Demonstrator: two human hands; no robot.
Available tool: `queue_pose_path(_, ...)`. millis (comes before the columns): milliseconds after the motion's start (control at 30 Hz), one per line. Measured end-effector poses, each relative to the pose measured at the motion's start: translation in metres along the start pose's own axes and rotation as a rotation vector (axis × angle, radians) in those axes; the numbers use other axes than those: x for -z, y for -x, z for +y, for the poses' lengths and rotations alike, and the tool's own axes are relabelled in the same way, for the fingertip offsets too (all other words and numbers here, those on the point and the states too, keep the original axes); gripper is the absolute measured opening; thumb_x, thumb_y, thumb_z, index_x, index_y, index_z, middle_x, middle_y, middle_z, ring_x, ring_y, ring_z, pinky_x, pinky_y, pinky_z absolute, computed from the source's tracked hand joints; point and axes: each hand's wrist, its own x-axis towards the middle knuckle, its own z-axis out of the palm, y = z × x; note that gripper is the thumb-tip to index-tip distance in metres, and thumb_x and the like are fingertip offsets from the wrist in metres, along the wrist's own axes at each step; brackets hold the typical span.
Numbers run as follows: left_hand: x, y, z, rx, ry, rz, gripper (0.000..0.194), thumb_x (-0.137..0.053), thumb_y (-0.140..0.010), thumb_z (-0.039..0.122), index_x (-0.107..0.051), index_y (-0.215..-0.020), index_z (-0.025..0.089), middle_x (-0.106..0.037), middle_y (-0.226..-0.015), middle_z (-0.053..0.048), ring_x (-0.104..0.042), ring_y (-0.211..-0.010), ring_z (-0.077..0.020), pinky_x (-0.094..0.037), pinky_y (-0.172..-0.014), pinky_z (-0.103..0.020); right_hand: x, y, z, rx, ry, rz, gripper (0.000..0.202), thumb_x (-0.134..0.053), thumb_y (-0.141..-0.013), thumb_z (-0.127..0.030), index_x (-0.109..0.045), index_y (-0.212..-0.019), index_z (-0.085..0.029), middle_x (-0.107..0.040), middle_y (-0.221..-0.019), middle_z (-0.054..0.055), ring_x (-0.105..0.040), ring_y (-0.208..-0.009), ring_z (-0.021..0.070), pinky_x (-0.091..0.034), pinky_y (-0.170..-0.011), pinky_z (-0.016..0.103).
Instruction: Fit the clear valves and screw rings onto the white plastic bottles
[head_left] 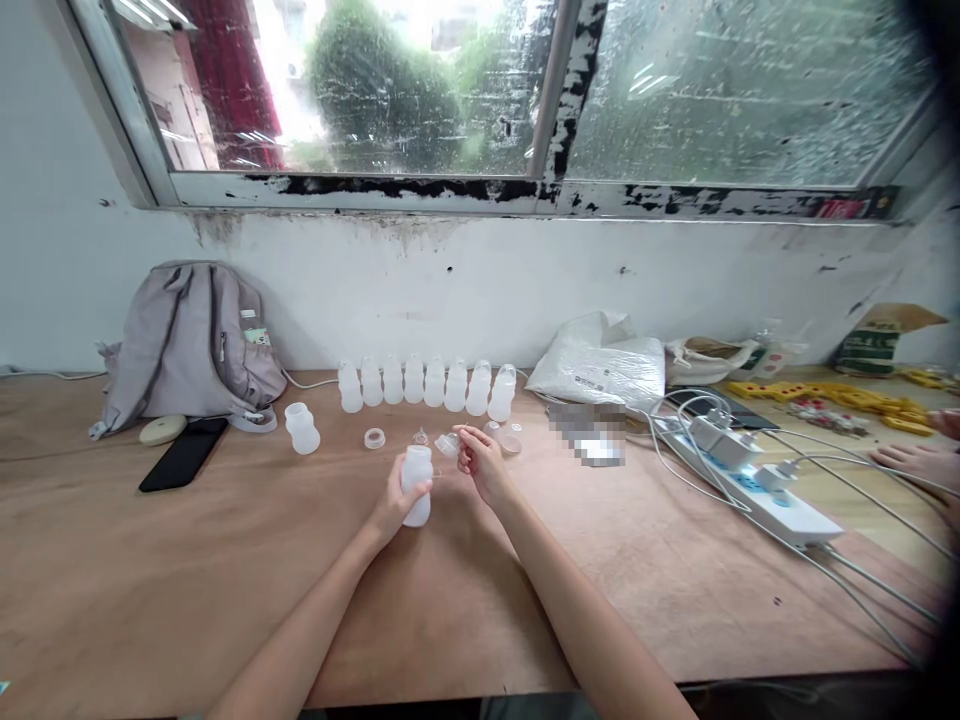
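Note:
My left hand (391, 508) is wrapped round a frosted white baby bottle (417, 492), which stands nearly upright with its open neck showing. Just right of that neck, my right hand (484, 465) pinches a small translucent piece (448, 445), perhaps a bottle cap or collar; its exact shape is unclear. Behind the bottle's mouth sits a clear nipple (421, 437). To the left, a white ring (374, 438) lies on the table, and farther left is an uncapped bottle (301, 428). Beyond my right hand rests another flat ring (511, 444). Several capped bottles (435, 385) stand in a row behind.
At the left are a backpack (187, 340), a black phone (184, 455) and a round cream object (162, 430). On the right lie a plastic bag (600, 365) and a power strip (772, 500) with trailing cables. Another person's hand (911, 462) rests at the far right, near yellow parts (847, 400).

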Motion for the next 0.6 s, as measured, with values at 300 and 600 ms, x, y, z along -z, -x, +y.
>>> queue_pose_path(300,0.065,-0.029,-0.013,-0.207,-0.569,0.967,0.049,-0.06,-0.065,0.043,-0.046,-0.103,0.015,-0.048,-0.099,-0.009,-0.047,-0.097,-0.0233,-0.038,-0.084,-0.035,0.009,-0.006,0.013,-0.048,0.059,0.095,0.03,-0.067,-0.057,-0.038,-0.059,-0.076,-0.016,-0.038,-0.045,-0.008,-0.031,-0.034,0.0029,-0.02,-0.031,0.016)
queue_pose_path(600,0.134,-0.02,-0.029,-0.069,-0.564,1.41,0.057,-0.059,-0.063,0.034,-0.036,-0.111,0.014,-0.04,-0.112,-0.012,-0.038,-0.109,-0.0278,-0.031,-0.092,-0.04,0.008,-0.006,0.019,-0.046,0.074,0.091,0.032,-0.068,-0.055,-0.039,-0.058,-0.075,-0.016,-0.037,-0.044,-0.009,-0.031,-0.034,0.0028,-0.021,-0.03,0.016)
